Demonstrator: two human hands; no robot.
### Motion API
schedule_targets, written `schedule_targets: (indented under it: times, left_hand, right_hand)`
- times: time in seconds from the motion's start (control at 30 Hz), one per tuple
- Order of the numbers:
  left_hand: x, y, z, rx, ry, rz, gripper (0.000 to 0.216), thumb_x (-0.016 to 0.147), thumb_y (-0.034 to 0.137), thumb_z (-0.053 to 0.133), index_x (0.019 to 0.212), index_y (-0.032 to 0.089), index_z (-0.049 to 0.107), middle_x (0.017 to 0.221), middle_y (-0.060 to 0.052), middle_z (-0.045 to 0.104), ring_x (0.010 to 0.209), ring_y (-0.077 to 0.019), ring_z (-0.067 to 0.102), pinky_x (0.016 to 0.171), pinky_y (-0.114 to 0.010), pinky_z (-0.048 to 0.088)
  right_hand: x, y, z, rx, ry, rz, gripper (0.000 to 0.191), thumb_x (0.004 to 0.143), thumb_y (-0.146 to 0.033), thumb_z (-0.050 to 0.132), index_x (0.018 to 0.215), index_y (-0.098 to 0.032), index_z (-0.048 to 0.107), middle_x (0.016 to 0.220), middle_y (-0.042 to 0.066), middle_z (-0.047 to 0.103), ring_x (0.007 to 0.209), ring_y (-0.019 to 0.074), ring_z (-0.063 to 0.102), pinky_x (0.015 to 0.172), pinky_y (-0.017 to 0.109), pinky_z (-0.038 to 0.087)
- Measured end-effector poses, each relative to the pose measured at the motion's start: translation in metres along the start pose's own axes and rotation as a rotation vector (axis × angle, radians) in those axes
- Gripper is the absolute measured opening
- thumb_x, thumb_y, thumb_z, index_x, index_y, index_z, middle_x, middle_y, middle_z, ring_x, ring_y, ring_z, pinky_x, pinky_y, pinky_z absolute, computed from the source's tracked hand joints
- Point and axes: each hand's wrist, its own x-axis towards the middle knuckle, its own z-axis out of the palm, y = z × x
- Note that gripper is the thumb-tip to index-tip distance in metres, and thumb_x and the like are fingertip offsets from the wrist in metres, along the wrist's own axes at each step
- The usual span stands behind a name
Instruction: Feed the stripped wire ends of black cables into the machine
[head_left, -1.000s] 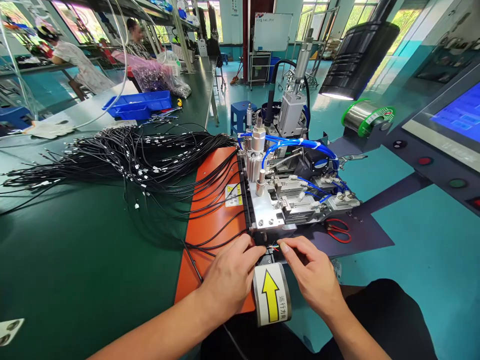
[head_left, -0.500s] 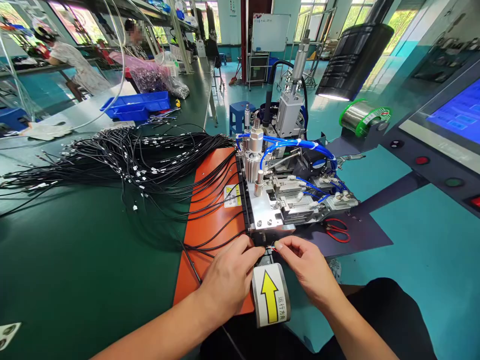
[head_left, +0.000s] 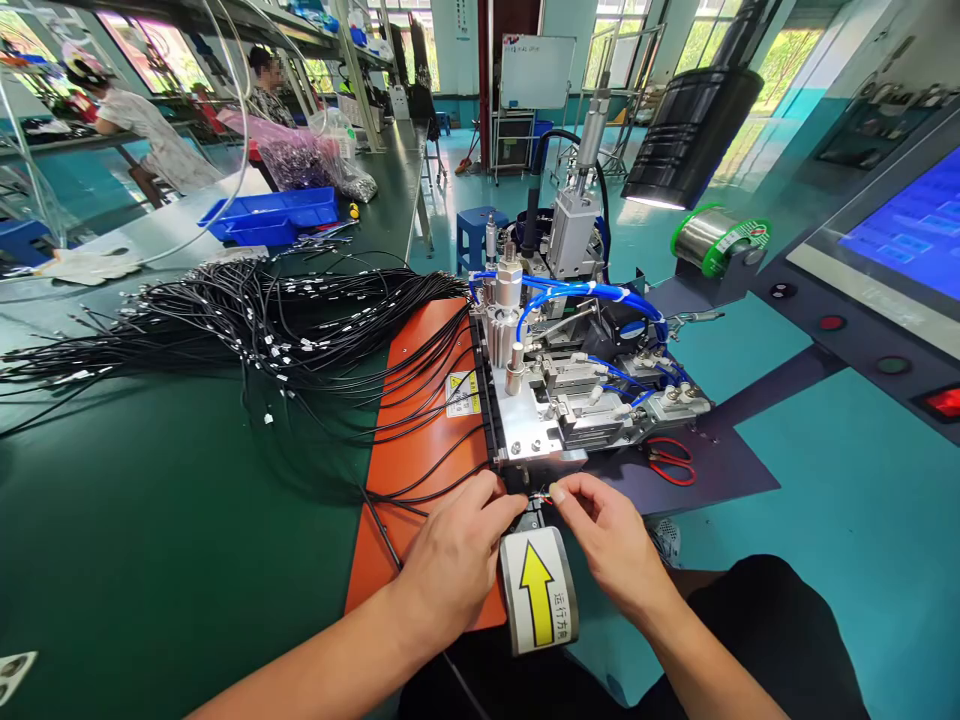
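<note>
Wires, thin and partly red, show in the small gap between my two bare hands, just in front of the near end of a silver metal machine threaded with blue tubes. I have the right hand with thumb and forefinger pinched on those wires, the other fingers curled in behind. My left hand bends inward, its thumb and forefinger at the other side of the same wires; the knuckles hide the contact, so from my station I cannot tell whether it grips anything.

One round black cable slants over the edge of a bright orange panel and passes behind my left forearm. Just below my fingertips I see a curved, metal-edged guard whose white label carries a yellow arrow pointing toward the machine. Off to the left, a heap of black cables with white tags spreads over the dark green counter, several strands crossing the orange panel to the machine's side.

Red-handled scissors lie right of the machine. Farther back are a green-rimmed spool of silvery wire and, above it, a lit black cylindrical lamp.
</note>
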Motion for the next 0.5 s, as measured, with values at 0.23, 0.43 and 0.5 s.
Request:
schedule_targets:
  times: [0.23, 0.43, 0.5]
  left_hand:
    - [-0.001, 0.001, 0.002, 0.026, 0.009, -0.001, 0.027, 0.091, 0.008, 0.051, 0.107, 0.021, 0.068, 0.095, -0.006, 0.059, 0.084, -0.0198, 0.059, 0.072, -0.030, 0.051]
    - [-0.001, 0.000, 0.001, 0.024, 0.014, 0.007, 0.026, 0.092, 0.009, 0.050, 0.106, 0.021, 0.068, 0.094, -0.005, 0.059, 0.084, -0.0189, 0.059, 0.072, -0.029, 0.051]
    - [0.000, 0.000, 0.001, 0.023, 0.026, 0.012, 0.026, 0.092, 0.009, 0.050, 0.106, 0.021, 0.068, 0.094, -0.005, 0.059, 0.083, -0.0188, 0.059, 0.072, -0.029, 0.051]
  right_hand:
    - [-0.010, -0.012, 0.000, -0.096, 0.008, 0.006, 0.032, 0.091, -0.048, 0.058, 0.079, -0.020, 0.066, 0.073, 0.001, 0.060, 0.065, 0.0162, 0.051, 0.059, 0.027, 0.040]
    - [-0.007, -0.012, 0.002, -0.196, 0.050, -0.121, 0.028, 0.095, -0.040, 0.053, 0.077, -0.021, 0.063, 0.076, 0.000, 0.058, 0.069, 0.0160, 0.054, 0.063, 0.027, 0.040]
    - [-0.007, -0.011, 0.000, -0.218, 0.047, -0.161, 0.026, 0.096, -0.037, 0.052, 0.078, -0.021, 0.062, 0.078, 0.000, 0.059, 0.072, 0.0168, 0.056, 0.066, 0.027, 0.041]
